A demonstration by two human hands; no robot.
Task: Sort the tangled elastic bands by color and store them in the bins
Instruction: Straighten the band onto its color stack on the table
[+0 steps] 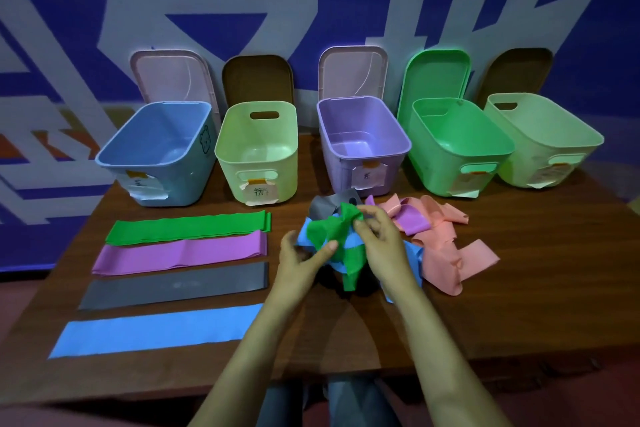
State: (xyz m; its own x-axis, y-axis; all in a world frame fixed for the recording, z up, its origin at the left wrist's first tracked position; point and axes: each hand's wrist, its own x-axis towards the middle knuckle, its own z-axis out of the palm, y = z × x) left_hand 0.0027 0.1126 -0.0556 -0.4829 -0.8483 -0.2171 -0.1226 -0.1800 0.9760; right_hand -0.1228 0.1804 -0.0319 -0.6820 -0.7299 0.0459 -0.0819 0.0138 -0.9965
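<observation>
A tangle of elastic bands lies mid-table: a green band [329,230] knotted with a blue band [351,242], a grey band [323,206], a purple band [412,222] and pink bands [441,253]. My left hand [299,262] grips the tangle from the left, thumb on the green band. My right hand [379,243] pinches the green band near its top. Laid flat at the left are a green band [188,227], a purple band [180,253], a grey band [173,284] and a blue band [156,329].
Five open bins stand in a row at the back of the wooden table [519,288]: blue [114,156], pale green [256,159], purple [367,152], green [460,152] and pale green [543,142]. Lids lean on the wall behind them.
</observation>
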